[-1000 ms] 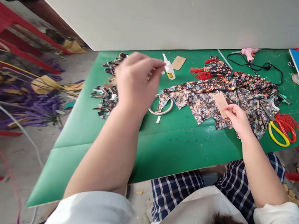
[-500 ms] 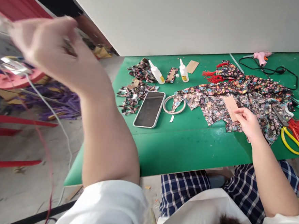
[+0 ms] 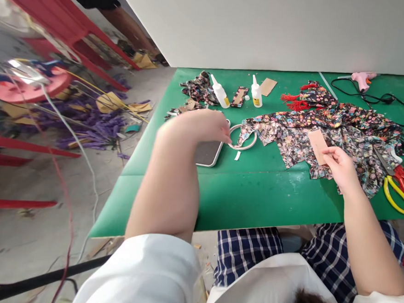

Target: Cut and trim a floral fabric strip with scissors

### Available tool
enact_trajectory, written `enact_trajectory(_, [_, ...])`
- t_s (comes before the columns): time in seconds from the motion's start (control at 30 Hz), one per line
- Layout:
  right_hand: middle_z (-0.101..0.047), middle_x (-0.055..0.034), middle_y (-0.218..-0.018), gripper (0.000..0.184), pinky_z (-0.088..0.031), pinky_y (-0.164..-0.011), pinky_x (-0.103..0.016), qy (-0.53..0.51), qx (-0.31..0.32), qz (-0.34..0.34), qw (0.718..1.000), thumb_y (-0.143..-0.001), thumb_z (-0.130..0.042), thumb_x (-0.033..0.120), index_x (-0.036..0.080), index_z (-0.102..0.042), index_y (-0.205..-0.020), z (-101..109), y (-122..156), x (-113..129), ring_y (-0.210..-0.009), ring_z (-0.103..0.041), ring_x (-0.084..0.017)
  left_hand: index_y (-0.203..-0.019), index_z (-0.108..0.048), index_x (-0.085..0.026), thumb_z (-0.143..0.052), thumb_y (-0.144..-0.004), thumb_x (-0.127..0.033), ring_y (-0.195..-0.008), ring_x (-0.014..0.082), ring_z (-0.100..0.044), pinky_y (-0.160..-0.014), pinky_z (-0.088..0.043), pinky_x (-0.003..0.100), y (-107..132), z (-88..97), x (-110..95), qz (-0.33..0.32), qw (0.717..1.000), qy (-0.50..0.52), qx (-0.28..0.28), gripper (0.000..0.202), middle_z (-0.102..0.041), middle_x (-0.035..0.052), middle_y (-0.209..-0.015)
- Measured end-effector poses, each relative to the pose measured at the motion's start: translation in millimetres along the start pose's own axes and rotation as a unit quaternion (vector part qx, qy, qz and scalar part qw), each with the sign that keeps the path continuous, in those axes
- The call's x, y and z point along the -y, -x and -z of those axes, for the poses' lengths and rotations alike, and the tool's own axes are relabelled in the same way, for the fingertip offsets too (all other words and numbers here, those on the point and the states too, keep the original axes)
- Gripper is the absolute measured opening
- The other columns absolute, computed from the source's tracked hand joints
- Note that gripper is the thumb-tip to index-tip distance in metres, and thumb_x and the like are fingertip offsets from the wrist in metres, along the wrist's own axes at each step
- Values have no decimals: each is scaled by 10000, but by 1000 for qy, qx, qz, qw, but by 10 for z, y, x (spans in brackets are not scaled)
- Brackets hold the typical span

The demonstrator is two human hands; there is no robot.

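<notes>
My right hand [image 3: 341, 168] pinches a small tan piece of cardboard [image 3: 317, 145] between thumb and fingers, above a dark floral cloth [image 3: 292, 146]. My left hand [image 3: 207, 126] hangs over the phone [image 3: 208, 157], its fingers bent down beside a pale ring [image 3: 245, 147]. An end of the floral cloth passes through that ring. The left fingers are blurred and partly hidden behind the hand, so I cannot make out their grip or whether they touch the ring. A white scrap [image 3: 237, 156] lies just below the ring.
Two white glue bottles [image 3: 221, 93] stand behind the phone, near floral scraps [image 3: 196, 86]. Yellow and red handled scissors [image 3: 397, 195] lie at the right. A pink glue gun [image 3: 362, 81] with a black cord sits at the back. Red stools [image 3: 73, 13] and another person's legs are at the left.
My left hand has swung from the upper left, off the table, down and right to the phone and ring. My right hand keeps hold of the cardboard. The view has shifted slightly.
</notes>
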State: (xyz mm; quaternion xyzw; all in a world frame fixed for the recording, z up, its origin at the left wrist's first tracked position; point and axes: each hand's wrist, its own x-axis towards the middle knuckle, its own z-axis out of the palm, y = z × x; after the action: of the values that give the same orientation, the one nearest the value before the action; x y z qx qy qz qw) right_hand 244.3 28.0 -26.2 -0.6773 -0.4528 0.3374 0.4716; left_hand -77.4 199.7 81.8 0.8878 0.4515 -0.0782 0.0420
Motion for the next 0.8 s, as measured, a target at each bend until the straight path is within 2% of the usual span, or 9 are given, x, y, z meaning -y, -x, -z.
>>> enact_trajectory(0.07, [-637,-14,-827,191,-505,-703,-353,3,1,0,1000,-787,-583,373,240,-597,-923,5,1,4,-742,-589,-187,-657,-718,-236,-730,-651,-360,-491,130,-571,-526,-466,230,-82,-102,-160,-9,994,-29,102,125,-693,0,-613])
enact_trajectory(0.1, [-635,-12,-819,190,-504,-707,-354,3,1,0,1000,-788,-582,373,238,-597,-921,6,1,7,-742,-589,-187,-696,-723,-231,-731,-645,-384,-519,147,-592,-537,-475,242,-117,-147,-236,-8,989,-59,133,162,-705,23,-648])
enact_trajectory(0.17, [-634,-11,-812,190,-502,-715,-355,3,3,2,1000,-789,-582,375,236,-597,-918,7,1,12,-746,-590,-186,-754,-721,-223,-731,-630,-423,-584,186,-627,-565,-495,271,-160,-211,-360,3,982,-113,150,235,-715,56,-690])
enact_trajectory(0.3, [-637,-12,-820,189,-498,-717,-350,1,6,1,1000,-786,-584,375,239,-596,-917,2,3,25,-765,-597,-190,-778,-712,-223,-731,-610,-327,-699,258,-665,-611,-512,333,-136,-265,-468,33,983,-134,123,199,-710,84,-693])
enact_trajectory(0.47, [-642,-12,-816,174,-487,-709,-347,2,2,-6,1000,-784,-584,371,242,-595,-901,-4,10,48,-744,-594,-186,-800,-716,-208,-676,-636,-230,-770,284,-678,-661,-502,361,-91,-348,-518,30,987,-131,91,170,-703,109,-686])
enact_trajectory(0.63, [-647,-14,-822,185,-483,-679,-338,0,7,-4,1000,-785,-581,389,242,-587,-897,-3,8,49,-731,-594,-185,-763,-721,-214,-646,-669,-240,-740,266,-672,-633,-483,340,-86,-425,-568,18,989,-130,63,123,-703,107,-670])
enact_trajectory(0.8, [-630,-3,-807,178,-479,-695,-329,7,8,0,1000,-787,-572,370,238,-590,-905,-6,8,58,-721,-579,-170,-802,-721,-195,-630,-751,-289,-774,282,-679,-655,-496,355,-23,-329,-700,6,992,-122,30,141,-707,116,-728])
